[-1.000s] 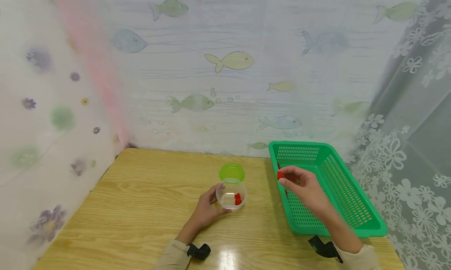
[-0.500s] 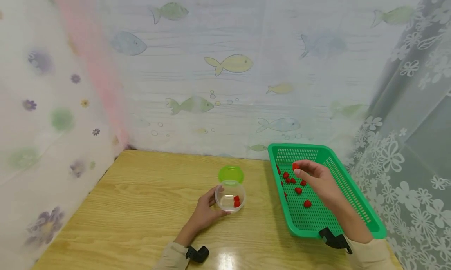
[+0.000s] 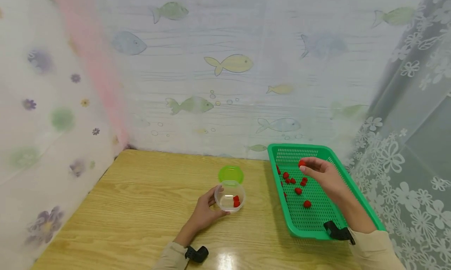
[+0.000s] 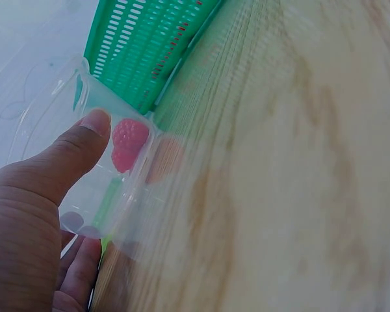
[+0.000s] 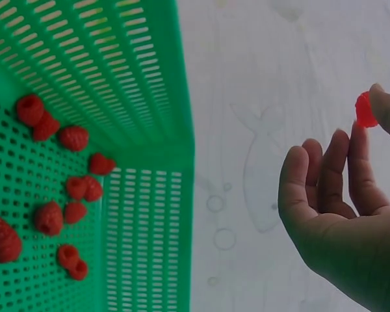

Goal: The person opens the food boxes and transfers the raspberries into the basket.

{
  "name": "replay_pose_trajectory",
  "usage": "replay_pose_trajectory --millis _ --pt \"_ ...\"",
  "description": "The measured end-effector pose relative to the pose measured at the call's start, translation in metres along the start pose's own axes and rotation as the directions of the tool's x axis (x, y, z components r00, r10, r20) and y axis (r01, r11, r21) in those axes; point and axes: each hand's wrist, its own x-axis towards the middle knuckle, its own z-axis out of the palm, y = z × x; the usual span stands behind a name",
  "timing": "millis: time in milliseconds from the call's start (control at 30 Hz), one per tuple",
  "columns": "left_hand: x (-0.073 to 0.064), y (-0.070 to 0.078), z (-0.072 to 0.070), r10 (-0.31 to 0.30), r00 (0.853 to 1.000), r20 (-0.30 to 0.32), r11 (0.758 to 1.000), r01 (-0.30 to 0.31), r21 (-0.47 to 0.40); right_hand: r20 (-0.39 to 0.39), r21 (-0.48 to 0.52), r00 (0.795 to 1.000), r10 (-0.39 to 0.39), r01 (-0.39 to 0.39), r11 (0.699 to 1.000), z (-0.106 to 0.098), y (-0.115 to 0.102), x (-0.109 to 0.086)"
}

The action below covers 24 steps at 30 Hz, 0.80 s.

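Over the green basket [image 3: 280, 201], my right hand [image 3: 325, 180] pinches a red raspberry [image 5: 363, 109] between thumb and fingertip. In the right wrist view its other fingers are bent and hold nothing. Several raspberries [image 5: 49, 218] lie loose on the basket's mesh floor below. On the table, my left hand [image 3: 204, 212] grips a small clear plastic cup [image 3: 224, 202] from its left side. The left wrist view has the thumb across the cup's near wall and fingers partly hidden beneath it. Raspberries [image 4: 127, 144] sit together inside the cup.
A bright green round lid [image 3: 231, 174] lies on the wooden table [image 3: 151, 199] just behind the cup. The basket stands at the table's right side, its high perforated walls near a floral curtain [image 3: 405, 207]. A fish-print sheet [image 3: 232, 105] hangs behind the table.
My right hand, with the raspberry, has moved right from the basket's left rim to over its middle, uncovering raspberries below. My left hand keeps its grip on the cup.
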Motion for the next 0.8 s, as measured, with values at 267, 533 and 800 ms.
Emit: replay_pose_trajectory --millis 267,533,800 --pt "0.003 -0.004 0.0 -0.023 1.0 -0.004 1.0 0.023 0.009 0.021 -0.03 1.0 0.015 -0.014 0.999 -0.008 0.006 0.015" --pt "0.003 -0.006 0.0 0.0 1.0 0.008 1.0 0.0 0.007 0.024 -0.016 0.998 0.058 -0.058 0.998 -0.012 0.016 0.026" --pt "0.003 -0.004 -0.001 0.015 1.0 0.026 1.0 -0.015 -0.002 0.03 -0.049 0.995 0.095 -0.093 0.994 -0.014 0.025 0.034"
